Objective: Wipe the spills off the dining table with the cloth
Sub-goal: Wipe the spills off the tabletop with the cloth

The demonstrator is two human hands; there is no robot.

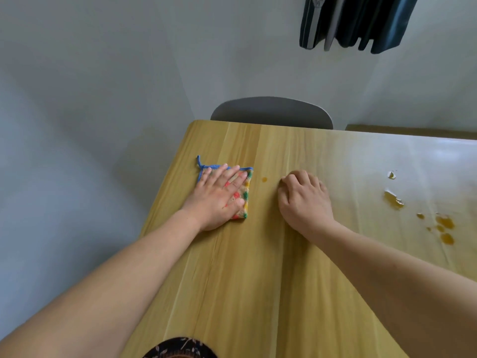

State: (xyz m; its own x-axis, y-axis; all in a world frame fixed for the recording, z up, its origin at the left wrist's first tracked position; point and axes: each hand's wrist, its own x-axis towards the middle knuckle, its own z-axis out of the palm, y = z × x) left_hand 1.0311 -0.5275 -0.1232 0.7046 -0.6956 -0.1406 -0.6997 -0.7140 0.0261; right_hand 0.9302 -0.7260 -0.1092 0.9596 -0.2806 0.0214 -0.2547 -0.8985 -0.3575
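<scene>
At the room's corner, walls: pale grey walls [103,73] meet behind the worktop; dark hanging garments [358,21] show at the top right.
Worktop: light yellow wood-grain rectangular dining worktop [232,280]; its left edge and far edge are both in view, and the rounded far-left corner lies just beyond the cloth. Its right part carries a bright glare.
Chair: one grey rounded chair back [271,113] stands against the far edge.
Left hand: left hand [219,197] lies palm-down on the cloth, fingers straight and slightly spread, pressing it flat.
Right hand: right hand [304,197] rests on bare wood just right of the cloth, fingers curled under and holding nothing. It sits between the cloth and the larger spills.
Cloth: one small square cloth with a blue border, a blue loop and red, green and yellow marks [246,192], flat on the worktop near the left edge, mostly covered by the left hand.
Spills: one small amber drop [264,179] lies between the cloth and the right hand, apart from both. A scattered group of amber puddles and drops [444,223] lies well to the right; their exact count is unclear in the glare.
Open room: bare wood runs from the hands toward the near edge, crossed only by the two forearms.
Clothing: a dark patterned fabric [180,348] shows at the bottom edge.
</scene>
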